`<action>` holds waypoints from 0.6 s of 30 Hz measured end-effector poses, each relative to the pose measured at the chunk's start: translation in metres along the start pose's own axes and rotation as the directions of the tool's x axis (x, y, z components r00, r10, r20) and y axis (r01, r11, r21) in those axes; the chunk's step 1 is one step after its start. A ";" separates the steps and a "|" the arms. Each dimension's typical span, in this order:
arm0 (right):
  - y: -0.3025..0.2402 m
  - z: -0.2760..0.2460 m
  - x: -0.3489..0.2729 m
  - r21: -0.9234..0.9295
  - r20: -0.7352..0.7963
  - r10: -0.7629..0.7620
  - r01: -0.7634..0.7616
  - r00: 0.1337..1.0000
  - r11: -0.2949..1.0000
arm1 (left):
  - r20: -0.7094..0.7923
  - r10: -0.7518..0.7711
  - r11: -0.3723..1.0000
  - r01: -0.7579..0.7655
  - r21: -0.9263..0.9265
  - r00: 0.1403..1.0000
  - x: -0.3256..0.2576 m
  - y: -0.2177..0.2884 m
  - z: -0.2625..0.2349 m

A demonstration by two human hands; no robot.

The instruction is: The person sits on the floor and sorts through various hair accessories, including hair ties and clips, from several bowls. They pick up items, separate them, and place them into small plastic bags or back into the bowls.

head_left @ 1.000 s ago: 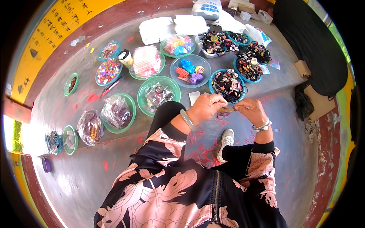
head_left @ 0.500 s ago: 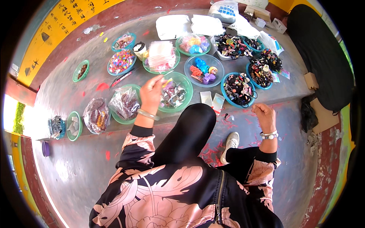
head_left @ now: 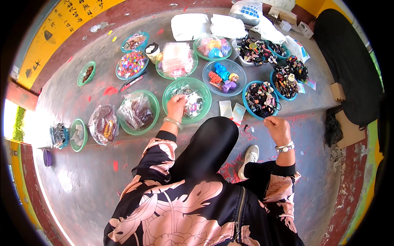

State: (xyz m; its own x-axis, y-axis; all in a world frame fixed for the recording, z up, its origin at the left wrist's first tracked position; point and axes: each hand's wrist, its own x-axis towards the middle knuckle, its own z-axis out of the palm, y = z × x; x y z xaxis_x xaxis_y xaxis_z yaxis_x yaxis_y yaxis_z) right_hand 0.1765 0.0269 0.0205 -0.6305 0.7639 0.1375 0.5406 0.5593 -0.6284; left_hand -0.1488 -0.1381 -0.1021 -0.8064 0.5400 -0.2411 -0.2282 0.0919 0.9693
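My left hand (head_left: 175,110), a bangle at its wrist, is over the left side of a green bowl (head_left: 167,93) of small shiny packets. Its fingers are pinched together at the packets (head_left: 193,100); what they grip is too small to make out. My right hand (head_left: 280,130), with bracelets at the wrist, hangs just below a blue basket (head_left: 244,102) of dark hair ties (head_left: 260,98). Thumb and fingers meet there in a pinch, and anything between them cannot be made out. Two small cards (head_left: 225,109) lie between that bowl and basket.
Further back stand a clear bowl (head_left: 206,82) of coloured hair coils, a green bowl holding pink sleeves (head_left: 177,59), a lidded cup (head_left: 152,51) and a bowl of bright beads (head_left: 131,63). Bagged items fill a bowl (head_left: 139,131) at left. A red-handled cutter (head_left: 132,82) lies on the ledge.
My left hand has moved right and down, from above the green bowl's left rim to the packets inside. My right hand has shifted slightly left and lower. The view has turned a little.
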 end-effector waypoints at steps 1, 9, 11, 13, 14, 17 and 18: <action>0.000 0.002 0.002 -0.001 0.015 0.003 -0.003 1.000 1.000 | 0.030 -0.009 1.000 0.010 -0.026 1.000 0.007 0.000 0.005; -0.003 0.011 0.007 -0.051 0.052 -0.058 0.060 0.997 0.997 | -0.283 0.146 0.987 -0.123 0.099 0.948 0.076 -0.041 0.008; -0.007 0.009 0.006 -0.061 0.071 -0.057 0.061 0.996 0.996 | -0.244 0.200 0.966 -0.149 0.213 0.949 0.076 -0.052 0.003; -0.005 0.009 0.004 -0.049 0.067 -0.116 0.119 0.991 0.992 | -0.145 0.226 0.912 -0.157 0.378 0.963 0.070 -0.067 -0.005; -0.005 0.009 0.004 -0.041 0.063 -0.150 0.153 0.987 0.987 | -0.144 0.225 0.904 -0.151 0.401 0.964 0.065 -0.076 -0.009; -0.013 0.010 0.000 0.009 0.043 -0.161 0.161 0.986 0.987 | -0.113 0.177 0.922 -0.125 0.365 0.978 0.047 -0.085 -0.005; -0.016 0.012 -0.001 0.044 0.067 -0.160 0.157 0.985 0.987 | -0.087 0.134 0.953 -0.104 0.284 0.987 0.040 -0.079 -0.001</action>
State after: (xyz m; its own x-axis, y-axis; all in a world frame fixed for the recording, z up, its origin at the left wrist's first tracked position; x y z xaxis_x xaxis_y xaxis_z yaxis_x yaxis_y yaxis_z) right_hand 0.1614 0.0136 0.0215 -0.7448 0.6413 0.1847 0.4098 0.6579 -0.6318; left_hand -0.1631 -0.1245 -0.1878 -0.8740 0.4726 -0.1128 0.0211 0.2689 0.9629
